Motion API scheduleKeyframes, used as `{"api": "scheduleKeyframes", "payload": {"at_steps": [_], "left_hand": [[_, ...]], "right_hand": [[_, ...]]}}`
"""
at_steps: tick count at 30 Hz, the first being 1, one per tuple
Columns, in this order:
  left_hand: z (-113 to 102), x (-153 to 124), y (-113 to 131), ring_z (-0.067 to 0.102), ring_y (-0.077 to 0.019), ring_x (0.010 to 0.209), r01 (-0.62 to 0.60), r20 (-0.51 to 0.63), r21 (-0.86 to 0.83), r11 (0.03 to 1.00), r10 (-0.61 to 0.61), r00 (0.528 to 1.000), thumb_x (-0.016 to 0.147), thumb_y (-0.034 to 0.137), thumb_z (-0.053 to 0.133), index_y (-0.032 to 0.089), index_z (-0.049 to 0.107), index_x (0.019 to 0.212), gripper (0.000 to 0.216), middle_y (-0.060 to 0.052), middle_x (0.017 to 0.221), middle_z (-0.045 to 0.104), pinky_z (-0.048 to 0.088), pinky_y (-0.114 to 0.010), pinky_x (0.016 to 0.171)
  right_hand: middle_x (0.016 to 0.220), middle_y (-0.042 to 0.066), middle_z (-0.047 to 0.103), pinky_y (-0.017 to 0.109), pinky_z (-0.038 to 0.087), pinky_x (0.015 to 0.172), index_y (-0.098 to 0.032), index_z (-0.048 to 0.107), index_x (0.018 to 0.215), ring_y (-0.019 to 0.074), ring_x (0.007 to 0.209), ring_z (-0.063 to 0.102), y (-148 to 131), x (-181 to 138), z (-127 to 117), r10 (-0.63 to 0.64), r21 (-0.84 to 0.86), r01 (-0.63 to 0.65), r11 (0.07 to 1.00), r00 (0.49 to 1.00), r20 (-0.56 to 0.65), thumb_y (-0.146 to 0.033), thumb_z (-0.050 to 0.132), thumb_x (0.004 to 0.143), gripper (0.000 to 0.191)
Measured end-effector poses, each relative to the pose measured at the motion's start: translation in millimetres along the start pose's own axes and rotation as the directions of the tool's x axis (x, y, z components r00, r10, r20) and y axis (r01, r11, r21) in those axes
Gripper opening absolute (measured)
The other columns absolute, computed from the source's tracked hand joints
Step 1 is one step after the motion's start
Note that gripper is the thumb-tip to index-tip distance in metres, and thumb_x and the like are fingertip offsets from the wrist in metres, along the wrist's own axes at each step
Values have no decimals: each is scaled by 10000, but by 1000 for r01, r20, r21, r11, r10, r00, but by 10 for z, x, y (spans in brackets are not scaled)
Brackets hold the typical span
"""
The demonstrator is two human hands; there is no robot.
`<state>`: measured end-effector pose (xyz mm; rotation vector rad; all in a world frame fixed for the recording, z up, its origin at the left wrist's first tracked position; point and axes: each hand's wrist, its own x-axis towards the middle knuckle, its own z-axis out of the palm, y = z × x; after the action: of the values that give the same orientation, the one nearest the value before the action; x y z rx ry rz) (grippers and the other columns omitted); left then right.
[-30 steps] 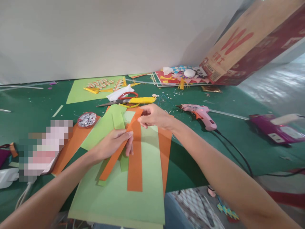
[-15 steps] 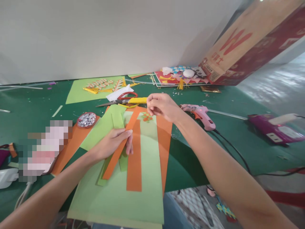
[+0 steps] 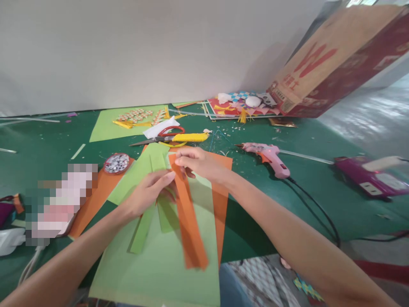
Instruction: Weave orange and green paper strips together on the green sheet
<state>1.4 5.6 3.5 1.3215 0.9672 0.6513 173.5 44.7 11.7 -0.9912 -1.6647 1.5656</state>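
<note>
While left hand (image 3: 149,189) pinches orange strip (image 3: 191,224) alongside, right hand (image 3: 198,163), also nearly closed, grips top end.

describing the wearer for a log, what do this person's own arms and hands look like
Both the left forearm and the right forearm are slim and bare, with no sleeve in view. Neither the left hand nor the right hand wears a glove. No watch, bracelet or ring shows, though some fingers are partly hidden.
</note>
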Motion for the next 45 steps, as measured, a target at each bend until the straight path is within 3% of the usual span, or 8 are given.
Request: {"api": "scheduleKeyframes", "payload": {"at_steps": [3, 8, 12, 18, 28, 34, 37, 45], "left_hand": [[9, 15, 3, 602, -150, 686, -85, -170, -29, 996, 79, 982, 827, 457, 566, 168, 599, 803, 292, -11, 757, 597, 527, -247, 545], [8, 35, 21, 536, -110, 585, -154, -307, 16, 988, 151, 940, 780, 403, 619, 172, 533, 664, 272, 32, 632, 503, 517, -222, 493], [0, 35, 13, 533, -105, 561, -173, -332, 37, 984, 176, 927, 788, 384, 610, 173, 501, 637, 282, 40, 600, 486, 511, -222, 487], [-20, 36, -14, 532, -116, 563, -190, -352, 57, 980, 197, 915, 790, 363, 602, 174, 506, 629, 266, 33, 604, 497, 507, -238, 497], [-142, 84, -53, 480, -104, 562, -253, -498, -67, 965, 188, 847, 755, 292, 626, 181, 471, 599, 246, 42, 606, 438, 491, -227, 513], [-65, 56, 16, 547, -139, 603, -142, -332, -59, 988, 114, 936, 731, 353, 643, 170, 557, 717, 203, 16, 645, 529, 482, -239, 499], [-47, 55, 33, 576, -164, 648, -126, -282, 9, 992, 124, 952, 718, 359, 650, 152, 594, 755, 218, -19, 722, 595, 496, -262, 523], [-127, 81, 9, 567, -133, 614, -241, -485, 6, 970, 214, 848, 740, 341, 626, 160, 593, 742, 184, -8, 729, 626, 471, -232, 529]], "right_hand": [[480, -63, 468, 207, 306, 465, -182, 436, 596, 61, 450, 428, 4, -28, 40, -21, -172, 33, 985, 997, 71, -188, 468, 771, 178], [511, -68, 472, 209, 313, 482, -188, 469, 659, 71, 484, 447, 8, -27, 105, 26, -156, -18, 988, 998, 51, -188, 480, 738, 80], [553, -67, 435, 206, 301, 448, -187, 460, 633, 63, 462, 429, 17, 3, 161, 124, -47, -124, 991, 992, -9, -222, 488, 695, 77], [528, -70, 383, 193, 212, 409, -183, 398, 560, 48, 436, 392, 53, 22, 227, 194, 166, -199, 966, 980, 45, -199, 480, 632, 110], [492, -59, 432, 182, 213, 399, -177, 411, 541, 55, 453, 457, 73, -12, 208, 212, 128, -232, 964, 965, 151, -180, 493, 629, 121], [482, -54, 452, 183, 212, 394, -176, 436, 535, 57, 437, 465, 75, 7, 209, 188, 153, -196, 969, 980, 60, -196, 486, 609, 92], [484, -54, 455, 185, 214, 393, -175, 442, 534, 54, 423, 449, 58, 5, 222, 194, 168, -199, 966, 980, 42, -194, 479, 601, 79], [507, -59, 455, 189, 203, 408, -172, 434, 535, 42, 430, 407, 47, -21, 227, 192, 180, -209, 961, 975, 108, -195, 513, 613, 114]]}}
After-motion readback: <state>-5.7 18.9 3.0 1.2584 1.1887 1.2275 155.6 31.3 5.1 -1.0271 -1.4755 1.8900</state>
